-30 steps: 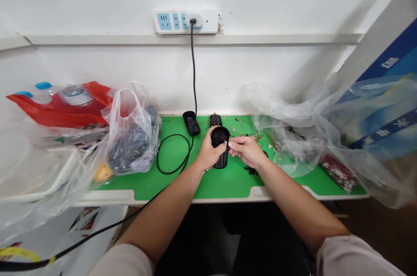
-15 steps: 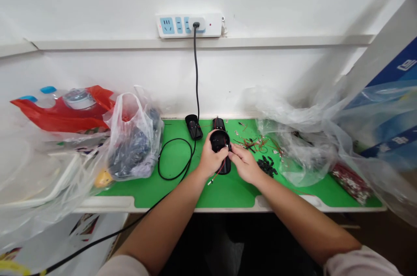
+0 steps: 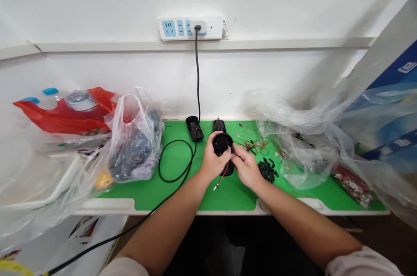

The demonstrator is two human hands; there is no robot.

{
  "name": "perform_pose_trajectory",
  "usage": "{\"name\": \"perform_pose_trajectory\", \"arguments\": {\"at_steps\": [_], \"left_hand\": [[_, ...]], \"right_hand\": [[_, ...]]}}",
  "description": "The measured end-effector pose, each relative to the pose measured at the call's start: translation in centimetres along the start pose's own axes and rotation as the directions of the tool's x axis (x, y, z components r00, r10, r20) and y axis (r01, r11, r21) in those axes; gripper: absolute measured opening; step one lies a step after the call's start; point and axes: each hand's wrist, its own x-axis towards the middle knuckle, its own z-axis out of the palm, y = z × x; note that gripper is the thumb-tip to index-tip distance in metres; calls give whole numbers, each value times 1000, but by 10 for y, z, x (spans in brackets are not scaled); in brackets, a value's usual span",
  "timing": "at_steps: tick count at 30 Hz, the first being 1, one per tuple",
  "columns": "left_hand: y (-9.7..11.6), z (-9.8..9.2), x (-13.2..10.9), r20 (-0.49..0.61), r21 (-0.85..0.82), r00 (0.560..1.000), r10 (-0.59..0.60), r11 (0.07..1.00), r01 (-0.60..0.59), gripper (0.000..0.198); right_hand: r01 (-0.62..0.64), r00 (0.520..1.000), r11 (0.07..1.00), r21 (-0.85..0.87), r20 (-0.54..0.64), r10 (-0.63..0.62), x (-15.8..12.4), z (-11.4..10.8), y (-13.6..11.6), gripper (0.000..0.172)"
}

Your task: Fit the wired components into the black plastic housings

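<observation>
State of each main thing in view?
Black housing: held, open end showing
Left hand: closed around housing
Right hand: at housing's edge, grip unclear
Red wire: dangling
Black cable: plugged in, looped
Power strip: plug inserted
Small black parts: heaped
White bag: filled
Red bag: open

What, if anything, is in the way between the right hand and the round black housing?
Nothing visible: the right hand is at the right rim of the round black housing, which the left hand holds.

Left sleeve [image 3: 125,266], pale pinkish, is partly cropped by frame edge; matching right sleeve [image 3: 361,262] is shown more fully, loosely creased. Both are ended around the elbow. Forearms [image 3: 176,206], left hand [image 3: 213,159] and right hand [image 3: 248,168] are left uncovered.
</observation>
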Motion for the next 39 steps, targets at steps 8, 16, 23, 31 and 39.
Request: {"name": "perform_pose_trajectory", "arguments": {"at_steps": [8, 16, 23, 31, 39], "left_hand": [[-4, -3, 0, 3, 25, 1000, 7, 1000, -7, 46], [-7, 0, -2, -11, 109, 999, 47, 993, -46, 44], [-5, 1, -8, 3, 144, 999, 47, 989, -47, 46], [-3, 2, -11, -5, 134, 1000, 20, 991, -19, 47], [-14, -1, -5, -90, -68, 973, -213, 976, 207, 39]], "right_hand": [[57, 994, 994, -92, 94, -49, 1, -1, 0, 29], [170, 985, 971, -166, 66, -161, -6, 4, 4, 26], [246, 969, 940, -235, 62, -238, -11, 3, 3, 21], [295, 955, 905, -308, 128, -268, -12, -1, -1, 18], [304, 951, 890, -338, 164, -263, 1, -2, -1, 28]]}}
